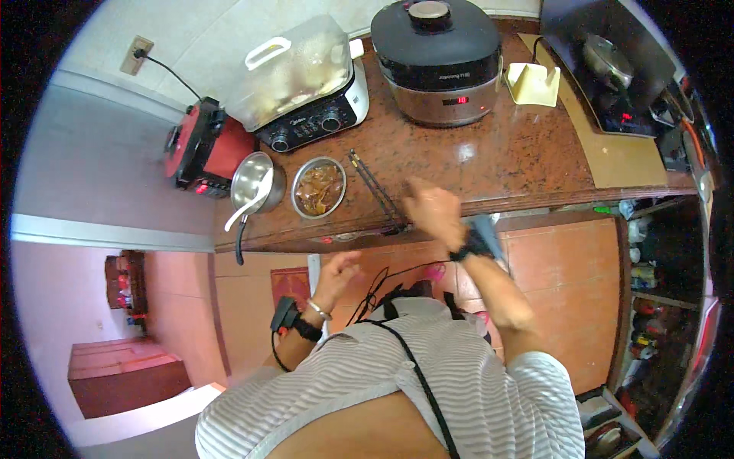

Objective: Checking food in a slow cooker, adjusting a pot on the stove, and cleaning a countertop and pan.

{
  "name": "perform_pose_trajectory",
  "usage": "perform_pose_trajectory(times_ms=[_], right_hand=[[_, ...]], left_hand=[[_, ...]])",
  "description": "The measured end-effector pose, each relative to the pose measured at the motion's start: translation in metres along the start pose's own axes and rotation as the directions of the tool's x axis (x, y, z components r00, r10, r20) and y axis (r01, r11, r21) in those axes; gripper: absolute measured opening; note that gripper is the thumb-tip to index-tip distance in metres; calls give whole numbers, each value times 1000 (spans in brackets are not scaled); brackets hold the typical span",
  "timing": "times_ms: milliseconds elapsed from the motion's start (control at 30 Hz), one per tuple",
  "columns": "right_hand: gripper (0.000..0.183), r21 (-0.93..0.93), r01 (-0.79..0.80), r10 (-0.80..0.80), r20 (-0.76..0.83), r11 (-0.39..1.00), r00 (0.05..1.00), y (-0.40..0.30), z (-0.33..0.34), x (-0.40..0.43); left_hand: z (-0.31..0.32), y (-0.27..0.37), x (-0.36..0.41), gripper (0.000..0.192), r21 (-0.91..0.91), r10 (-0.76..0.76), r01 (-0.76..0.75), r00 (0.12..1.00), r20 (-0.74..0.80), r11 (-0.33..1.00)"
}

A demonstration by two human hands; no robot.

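Observation:
My right hand (433, 209) is over the front edge of the stone countertop (516, 149), beside the lower ends of a pair of dark chopsticks (375, 186); whether it touches them I cannot tell. My left hand (338, 275) hangs in front of the counter with its fingers a little bent and nothing in it. Left of the chopsticks sits a metal bowl of brownish food in sauce (319, 188). Next to that bowl stands a small steel saucepan (252, 178) with a white spoon (249, 201) in it and its black handle past the counter edge.
A red electric cooker (221, 146), a Midea steamer (304, 86) with a fogged clear cover and a dark rice cooker (438, 69) line the back. A yellow plastic holder (533, 84) stands right of them, near an induction hob (608, 74) bearing a lidded pot. Open shelves are below right.

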State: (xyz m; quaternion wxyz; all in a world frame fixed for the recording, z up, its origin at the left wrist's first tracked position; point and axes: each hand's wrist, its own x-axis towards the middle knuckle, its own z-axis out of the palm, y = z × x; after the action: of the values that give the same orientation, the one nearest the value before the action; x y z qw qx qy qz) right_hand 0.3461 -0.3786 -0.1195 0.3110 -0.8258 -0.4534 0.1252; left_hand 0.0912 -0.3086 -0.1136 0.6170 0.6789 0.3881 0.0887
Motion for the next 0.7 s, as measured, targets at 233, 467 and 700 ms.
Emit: perform_pose_trajectory(times_ms=[233,467,700], right_hand=[[34,211,-483,504,-57,850,862,196,-92,-227],[34,808,-535,968,-222,248,113,245,-122,-491],[34,802,-548,970,-162,237,183,232,-97,-539]], left_hand=[[88,41,-1,37,669,-21,-207,949,316,714],[178,58,-1,35,645,63,-617,743,666,451],[245,98,20,33,636,41,-663,704,709,395]])
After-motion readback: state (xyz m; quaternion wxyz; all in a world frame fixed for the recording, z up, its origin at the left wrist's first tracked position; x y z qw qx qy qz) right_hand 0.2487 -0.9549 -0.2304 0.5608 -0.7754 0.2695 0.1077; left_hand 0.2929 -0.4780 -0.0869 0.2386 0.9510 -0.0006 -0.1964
